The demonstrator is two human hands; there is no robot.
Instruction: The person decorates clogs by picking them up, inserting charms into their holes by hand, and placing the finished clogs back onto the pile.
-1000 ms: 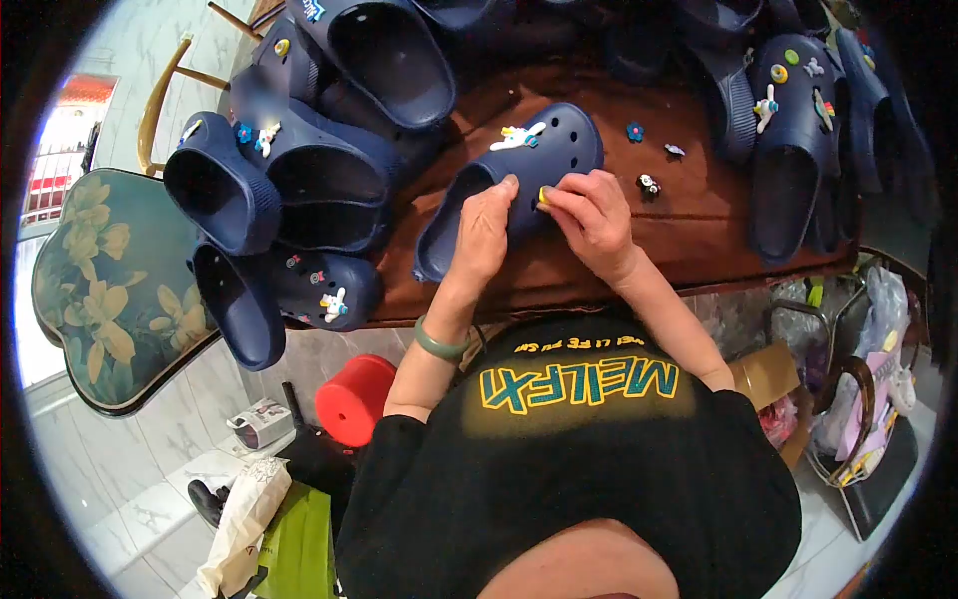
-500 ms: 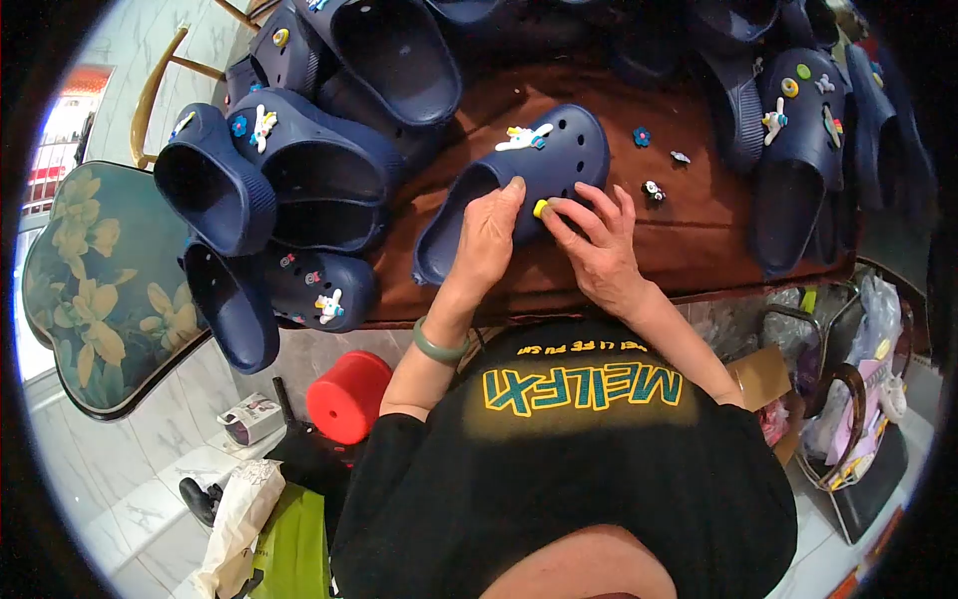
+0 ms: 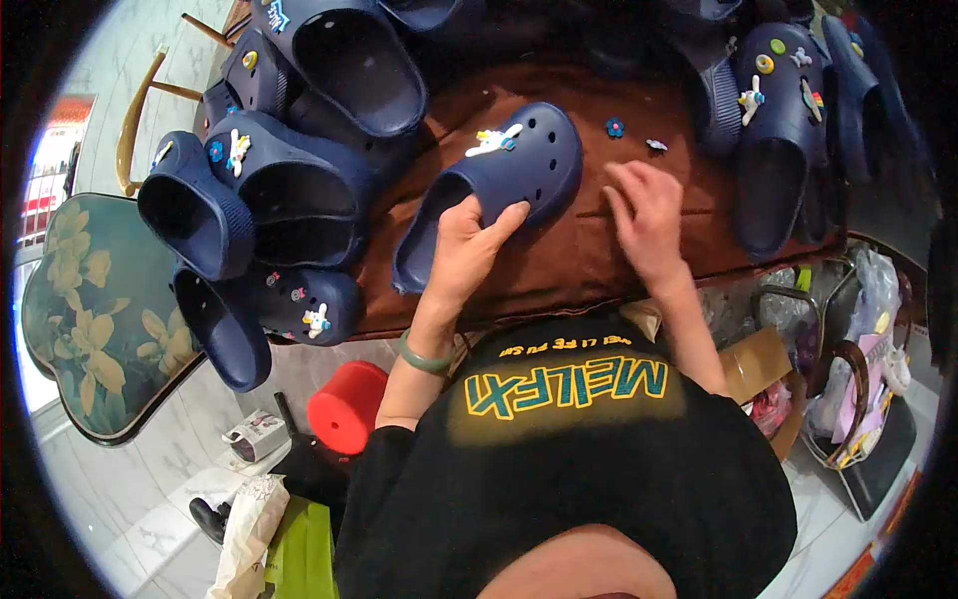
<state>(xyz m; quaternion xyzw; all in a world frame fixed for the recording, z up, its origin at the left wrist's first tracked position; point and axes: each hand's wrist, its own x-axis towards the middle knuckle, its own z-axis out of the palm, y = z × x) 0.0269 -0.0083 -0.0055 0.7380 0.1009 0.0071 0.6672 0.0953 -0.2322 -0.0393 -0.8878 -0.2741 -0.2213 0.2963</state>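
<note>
A navy clog lies tilted on the brown cloth, with a white cartoon charm fixed to its upper. My left hand grips the clog's near side, the thumb lying along its upper edge and the fingers inside the opening. To the right, my right hand is over the cloth, slightly blurred, with thumb and forefinger apart. Just beyond its fingers lie a blue flower charm and a small pale charm. Whatever lies directly beneath the right hand is hidden.
Several navy clogs with charms are piled on the left, and more stand on the right. A flower-patterned board is at far left. Below the table edge are a red stool, a cardboard box and a basket of bags.
My right hand has left the clog and moved right, over the loose charms, covering the black-and-white one. The yellow piece it held is out of sight. My left hand still grips the clog.
</note>
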